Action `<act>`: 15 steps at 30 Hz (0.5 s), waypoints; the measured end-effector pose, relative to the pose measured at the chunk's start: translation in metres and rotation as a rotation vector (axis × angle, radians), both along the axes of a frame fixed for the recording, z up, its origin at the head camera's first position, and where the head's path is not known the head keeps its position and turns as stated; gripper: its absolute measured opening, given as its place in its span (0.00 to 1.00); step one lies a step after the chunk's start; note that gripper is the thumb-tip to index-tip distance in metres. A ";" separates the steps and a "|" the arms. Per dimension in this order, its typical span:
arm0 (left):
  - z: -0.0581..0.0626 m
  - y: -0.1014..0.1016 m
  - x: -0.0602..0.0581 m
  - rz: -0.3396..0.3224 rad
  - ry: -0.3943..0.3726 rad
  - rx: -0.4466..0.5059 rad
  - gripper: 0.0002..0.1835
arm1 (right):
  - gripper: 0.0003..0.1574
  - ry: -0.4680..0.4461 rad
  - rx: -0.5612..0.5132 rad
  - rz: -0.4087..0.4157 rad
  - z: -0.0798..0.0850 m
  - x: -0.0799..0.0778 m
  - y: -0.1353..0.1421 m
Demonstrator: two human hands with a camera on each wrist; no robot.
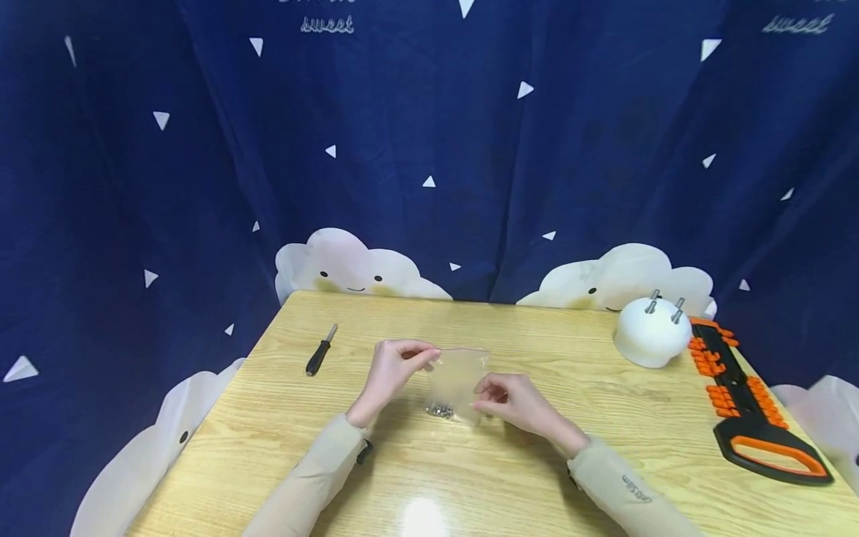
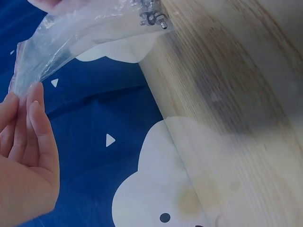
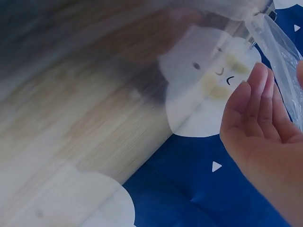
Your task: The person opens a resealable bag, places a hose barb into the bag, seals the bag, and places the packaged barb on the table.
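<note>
A clear plastic zip bag [image 1: 459, 377] hangs upright over the table, small metal screws and nuts [image 1: 439, 411] gathered in its lower corner. The same hardware [image 2: 152, 18] shows up closer in the left wrist view. My left hand [image 1: 401, 365] pinches the bag's upper left corner between thumb and fingertips. At the bag's right side is my right hand [image 1: 515, 403], its fingers loosely bent and thumb and index tips apart in the head view. In the right wrist view, the bag's edge [image 3: 279, 52] passes behind those fingers; whether they touch it is unclear.
A black-handled screwdriver [image 1: 321, 358] lies at the left of the wooden table [image 1: 550, 343]. Toward the back right stands a white rounded piece [image 1: 651, 335] with metal pegs on top. Beside it, along the right edge, lies a black and orange toothed tool [image 1: 738, 395].
</note>
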State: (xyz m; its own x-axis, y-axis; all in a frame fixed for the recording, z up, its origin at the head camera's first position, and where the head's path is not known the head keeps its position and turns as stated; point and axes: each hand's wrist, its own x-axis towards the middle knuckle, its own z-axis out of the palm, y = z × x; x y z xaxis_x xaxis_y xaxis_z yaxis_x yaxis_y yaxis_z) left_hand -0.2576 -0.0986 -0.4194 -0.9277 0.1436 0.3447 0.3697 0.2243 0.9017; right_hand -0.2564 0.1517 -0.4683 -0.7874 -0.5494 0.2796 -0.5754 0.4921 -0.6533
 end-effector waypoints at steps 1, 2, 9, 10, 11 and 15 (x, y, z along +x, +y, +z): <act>0.004 0.000 0.003 -0.004 0.006 0.003 0.08 | 0.13 -0.004 -0.005 -0.002 0.000 0.000 -0.001; 0.008 0.000 0.006 -0.006 0.012 0.005 0.08 | 0.13 -0.006 -0.012 -0.008 0.000 0.000 -0.001; 0.006 -0.003 0.004 -0.014 0.011 0.004 0.08 | 0.11 0.009 -0.028 -0.074 0.012 -0.003 -0.001; 0.003 -0.003 0.001 -0.014 0.004 0.006 0.08 | 0.11 0.018 -0.034 -0.079 0.014 -0.004 0.000; -0.001 -0.003 -0.002 -0.012 -0.003 0.005 0.08 | 0.10 0.023 -0.041 -0.087 0.015 -0.004 0.000; -0.011 -0.005 -0.008 -0.002 -0.009 0.016 0.09 | 0.06 0.065 -0.080 -0.118 0.022 -0.006 0.002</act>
